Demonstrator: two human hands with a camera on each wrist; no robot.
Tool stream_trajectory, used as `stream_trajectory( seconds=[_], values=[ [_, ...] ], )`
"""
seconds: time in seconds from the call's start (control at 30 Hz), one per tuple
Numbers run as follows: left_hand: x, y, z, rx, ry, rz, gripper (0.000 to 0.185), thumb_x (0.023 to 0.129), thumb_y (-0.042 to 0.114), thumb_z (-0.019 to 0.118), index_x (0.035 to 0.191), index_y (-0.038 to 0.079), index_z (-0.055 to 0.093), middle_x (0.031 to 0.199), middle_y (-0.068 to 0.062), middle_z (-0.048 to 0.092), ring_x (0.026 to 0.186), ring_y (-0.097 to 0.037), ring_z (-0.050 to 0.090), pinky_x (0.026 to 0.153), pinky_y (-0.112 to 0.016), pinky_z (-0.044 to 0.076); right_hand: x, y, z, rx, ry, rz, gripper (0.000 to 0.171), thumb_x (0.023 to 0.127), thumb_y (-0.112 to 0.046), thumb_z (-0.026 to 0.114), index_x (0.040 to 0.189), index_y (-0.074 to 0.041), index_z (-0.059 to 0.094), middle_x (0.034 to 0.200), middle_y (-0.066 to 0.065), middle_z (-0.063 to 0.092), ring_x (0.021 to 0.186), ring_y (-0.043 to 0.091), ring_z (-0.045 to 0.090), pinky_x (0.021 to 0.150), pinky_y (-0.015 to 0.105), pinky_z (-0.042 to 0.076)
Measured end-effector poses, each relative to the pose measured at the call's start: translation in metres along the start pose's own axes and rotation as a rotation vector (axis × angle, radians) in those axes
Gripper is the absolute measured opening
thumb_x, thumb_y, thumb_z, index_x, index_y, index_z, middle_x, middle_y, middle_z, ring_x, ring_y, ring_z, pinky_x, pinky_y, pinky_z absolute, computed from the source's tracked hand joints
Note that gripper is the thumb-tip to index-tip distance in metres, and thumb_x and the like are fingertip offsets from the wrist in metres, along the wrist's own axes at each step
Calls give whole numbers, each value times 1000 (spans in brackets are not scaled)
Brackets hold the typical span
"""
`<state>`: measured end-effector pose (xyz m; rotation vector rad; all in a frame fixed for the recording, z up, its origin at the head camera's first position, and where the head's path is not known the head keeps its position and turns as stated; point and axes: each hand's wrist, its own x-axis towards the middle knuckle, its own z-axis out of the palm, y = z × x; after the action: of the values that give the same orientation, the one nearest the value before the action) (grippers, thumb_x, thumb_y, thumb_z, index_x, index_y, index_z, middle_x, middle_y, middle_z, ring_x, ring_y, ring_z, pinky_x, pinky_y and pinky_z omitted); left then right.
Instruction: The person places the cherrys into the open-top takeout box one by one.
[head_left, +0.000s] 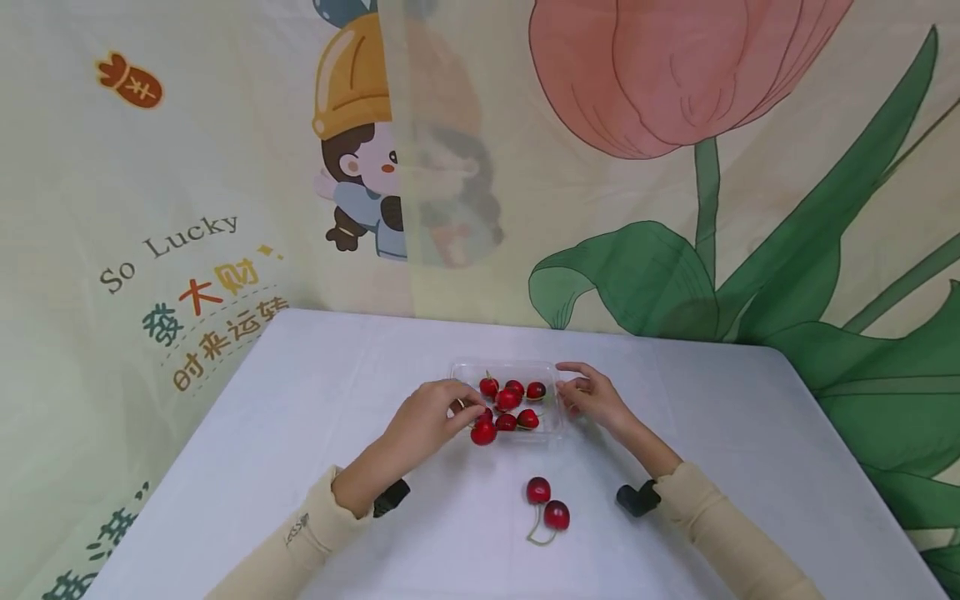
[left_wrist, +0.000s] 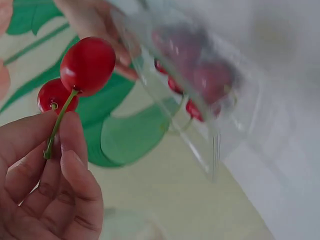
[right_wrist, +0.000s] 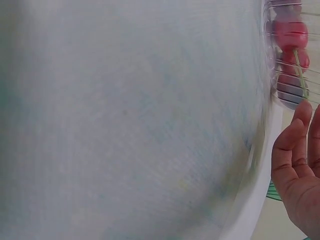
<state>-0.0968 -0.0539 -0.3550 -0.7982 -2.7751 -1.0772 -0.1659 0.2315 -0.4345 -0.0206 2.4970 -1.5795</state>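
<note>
My left hand [head_left: 435, 410] pinches the green stem [left_wrist: 59, 125] of a pair of cherries between thumb and fingers. One red cherry [left_wrist: 88, 66] is in front; a second cherry [left_wrist: 50, 93] is partly hidden behind the fingers. Both are at the near left corner of a clear plastic box [head_left: 551, 432]. Several cherries [head_left: 507, 400] lie inside that box. At its right end, my right hand [head_left: 596, 402] has its fingertips by the wall, fingers slightly bent. In the right wrist view, the fingertips [right_wrist: 302, 109] appear to touch the box's ribbed side.
Two dark red cherries [head_left: 556, 515] with joined stems lie on the white table [head_left: 330, 533], nearer me than the box. Black wrist devices [head_left: 637, 498] show beside both sleeves. A printed cloth [head_left: 465, 283] hangs behind the table's far edge.
</note>
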Motion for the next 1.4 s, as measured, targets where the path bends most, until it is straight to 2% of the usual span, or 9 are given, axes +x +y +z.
stream_trajectory(
  seconds=[0.13, 0.33, 0.53, 0.77, 1.1, 1.4],
  values=[
    [15, -8, -7, 17, 59, -40, 10, 88, 13, 73, 96, 8, 76, 86, 2, 71, 74, -11, 60, 57, -20, 48, 0, 2, 0, 14, -9, 2, 43, 99, -18, 58, 139, -7, 47, 90, 10, 67, 78, 19, 60, 72, 30, 55],
    [33, -26, -8, 48, 46, -97, 10, 89, 12, 72, 96, 6, 75, 82, 0, 70, 72, -12, 60, 58, -22, 48, 3, 4, -1, 16, -3, 4, 43, 99, -19, 59, 139, -8, 47, 90, 9, 67, 79, 19, 60, 72, 30, 55],
    [38, -38, -3, 56, 4, -178, 10, 90, 12, 71, 96, 5, 75, 79, 0, 70, 69, -12, 58, 56, -23, 48, 3, 4, 2, 14, -2, 6, 43, 98, -19, 60, 138, -8, 48, 90, 10, 67, 78, 20, 61, 71, 30, 55],
    [41, -44, 6, 71, 12, -264, 8, 90, 10, 70, 93, 4, 74, 79, -3, 68, 65, -14, 56, 53, -23, 46, 3, 6, 2, 15, -2, 5, 43, 99, -21, 59, 138, -8, 48, 92, 10, 68, 80, 21, 61, 73, 30, 55],
    [48, -49, 16, 171, -36, -306, 4, 88, 11, 71, 88, 8, 73, 76, -1, 64, 60, -14, 52, 49, -24, 41, 3, 4, 1, 11, 7, 14, 44, 99, -21, 59, 138, -8, 47, 94, 11, 68, 81, 21, 61, 75, 30, 55],
    [47, -53, 23, 229, -61, -278, 4, 88, 13, 72, 85, 10, 73, 75, 0, 63, 61, -14, 52, 49, -25, 42, 3, 6, 1, 16, 4, 13, 44, 98, -22, 61, 138, -7, 48, 92, 9, 68, 79, 18, 60, 74, 31, 55]
  ],
)
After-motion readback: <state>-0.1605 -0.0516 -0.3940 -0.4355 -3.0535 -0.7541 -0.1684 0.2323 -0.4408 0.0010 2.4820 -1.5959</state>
